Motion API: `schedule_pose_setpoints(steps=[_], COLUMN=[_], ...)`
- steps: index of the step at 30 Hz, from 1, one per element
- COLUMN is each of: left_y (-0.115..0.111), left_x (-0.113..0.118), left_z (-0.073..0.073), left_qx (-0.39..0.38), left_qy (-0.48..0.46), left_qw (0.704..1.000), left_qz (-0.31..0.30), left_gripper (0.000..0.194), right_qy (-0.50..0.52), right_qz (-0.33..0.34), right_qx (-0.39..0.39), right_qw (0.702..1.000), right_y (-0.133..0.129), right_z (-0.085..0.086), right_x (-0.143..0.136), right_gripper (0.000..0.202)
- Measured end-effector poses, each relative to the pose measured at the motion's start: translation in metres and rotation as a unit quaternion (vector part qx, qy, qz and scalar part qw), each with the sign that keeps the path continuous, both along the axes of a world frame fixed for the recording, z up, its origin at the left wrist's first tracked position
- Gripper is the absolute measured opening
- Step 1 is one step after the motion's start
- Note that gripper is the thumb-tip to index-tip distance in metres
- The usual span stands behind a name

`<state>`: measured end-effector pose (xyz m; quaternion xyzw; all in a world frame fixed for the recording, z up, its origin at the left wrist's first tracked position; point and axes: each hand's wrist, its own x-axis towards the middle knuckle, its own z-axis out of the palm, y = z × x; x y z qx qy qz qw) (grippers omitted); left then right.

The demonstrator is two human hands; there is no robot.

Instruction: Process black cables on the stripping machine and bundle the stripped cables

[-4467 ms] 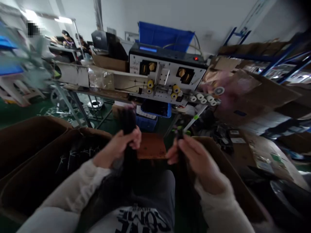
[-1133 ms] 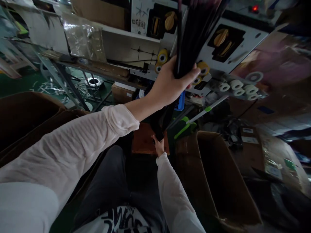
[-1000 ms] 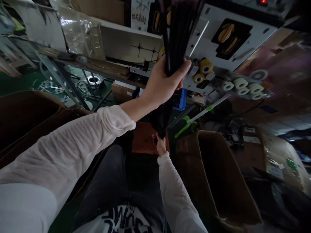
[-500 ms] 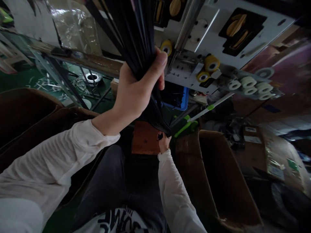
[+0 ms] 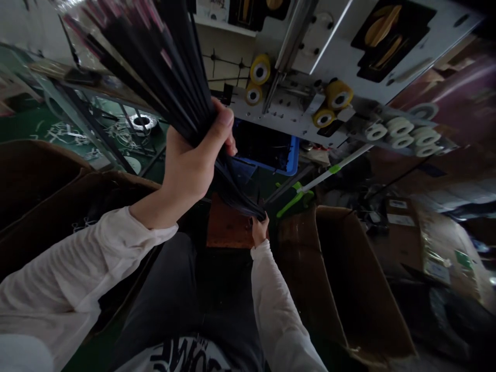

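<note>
The bundle of slender black cables with pinkish tips (image 5: 178, 88) slants across the space before the seated person, its tipped ends fanned out at upper left. Compared with the preceding views, its upper part has swung leftward — away from the pale metal machine panel with yellow knobs (image 5: 364, 98) — so that the yellow rollers (image 5: 260, 69) and the blue plastic tray (image 5: 295, 155) stand uncovered. The strands thus appear under control at two places, the lower portion gathered and gently bowed.

The left hand (image 5: 189, 160) is wrapped around the bundle's middle, thumb laid across the front and forearm reaching obliquely upward. The right hand (image 5: 259, 227), lower and farther off, is closed about the tapered lower end — finger detail is too small to tell — just above the reddish-brown flat board (image 5: 227, 227).
</note>
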<state>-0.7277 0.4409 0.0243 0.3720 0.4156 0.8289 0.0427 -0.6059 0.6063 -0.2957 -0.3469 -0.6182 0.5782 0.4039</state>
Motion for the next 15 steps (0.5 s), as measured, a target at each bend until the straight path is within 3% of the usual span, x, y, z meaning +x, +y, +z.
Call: schedule_pose_setpoints(steps=[5, 9, 12, 15], left_y=[0.0, -0.006, -0.023, -0.069], left_x=[-0.004, -0.005, -0.007, -0.007], left_z=[-0.02, -0.025, -0.023, -0.023], left_qx=[0.008, 0.008, 0.01, 0.011], left_qy=[-0.026, -0.06, -0.09, -0.128], left_qw=[1.0, 0.997, 0.993, 0.982], left_qz=[0.016, 0.042, 0.069, 0.136], left_gripper=[0.008, 0.007, 0.007, 0.012], right_qy=[-0.022, -0.055, -0.083, -0.121], right_qz=[0.015, 0.05, 0.098, 0.14], right_qx=[0.01, 0.018, 0.027, 0.046], right_qw=[1.0, 0.997, 0.991, 0.982], right_y=[0.003, 0.01, 0.013, 0.013], right_z=[-0.006, 0.0, 0.019, 0.057], right_x=[0.003, 0.005, 0.009, 0.022], right_gripper=[0.02, 0.018, 0.016, 0.014])
